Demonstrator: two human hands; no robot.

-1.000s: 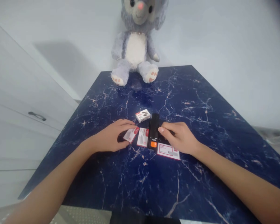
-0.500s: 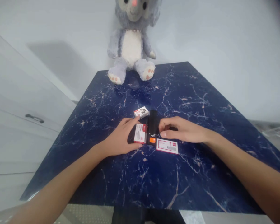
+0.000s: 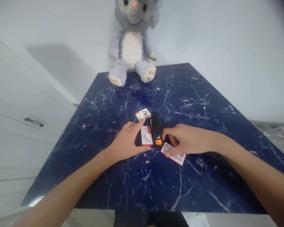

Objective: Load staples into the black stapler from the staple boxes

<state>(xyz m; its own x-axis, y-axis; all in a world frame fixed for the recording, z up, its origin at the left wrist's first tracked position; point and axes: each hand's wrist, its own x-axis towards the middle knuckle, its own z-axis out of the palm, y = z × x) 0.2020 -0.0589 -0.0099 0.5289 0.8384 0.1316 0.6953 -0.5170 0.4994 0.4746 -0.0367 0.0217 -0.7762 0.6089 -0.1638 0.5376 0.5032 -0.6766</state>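
The black stapler (image 3: 156,126) lay on the counter (image 3: 130,186) between our half-open left hand (image 3: 125,141), spanning a staple box (image 3: 147,137), and loosely curled right hand (image 3: 191,138), over a red-edged packet (image 3: 179,160); we couldn't tell either's grip.

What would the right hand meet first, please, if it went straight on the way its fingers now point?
The right hand would most likely meet the black stapler first, just to its left; whether the two already touch is hard to tell.
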